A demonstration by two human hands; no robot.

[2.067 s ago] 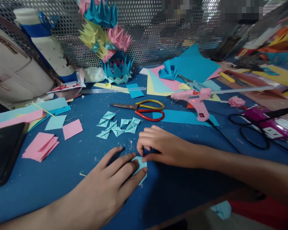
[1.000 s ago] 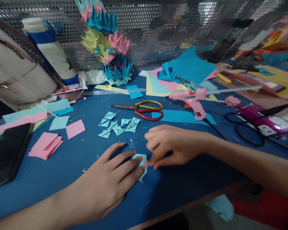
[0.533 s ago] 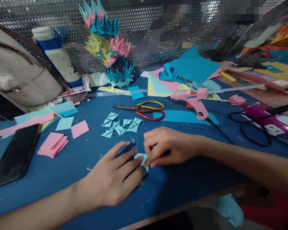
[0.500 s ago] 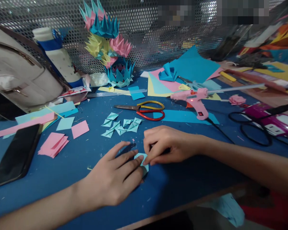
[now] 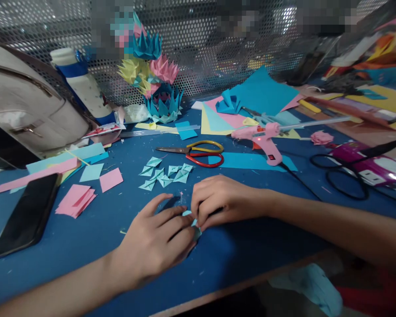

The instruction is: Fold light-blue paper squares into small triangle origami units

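Note:
A small light blue paper piece (image 5: 196, 227) lies on the blue table (image 5: 95, 229), mostly covered by both hands. My left hand (image 5: 155, 240) lies on it with fingers stretched out, pressing it down. My right hand (image 5: 219, 200) has its fingers curled and pinches the paper's upper right edge. Several folded light blue paper pieces (image 5: 165, 172) are scattered just beyond my hands.
Scissors with red and yellow handles (image 5: 196, 153) and a pink glue gun (image 5: 267, 136) lie behind the hands. Pink paper squares (image 5: 75, 200) and a black phone (image 5: 26, 215) sit at left. Folded paper flowers (image 5: 155, 83), a bottle (image 5: 81, 86) and coloured sheets (image 5: 251, 101) line the mesh wall.
My right hand has slid left and closed over the paper, so less of it shows. My left hand has stayed pressed on it.

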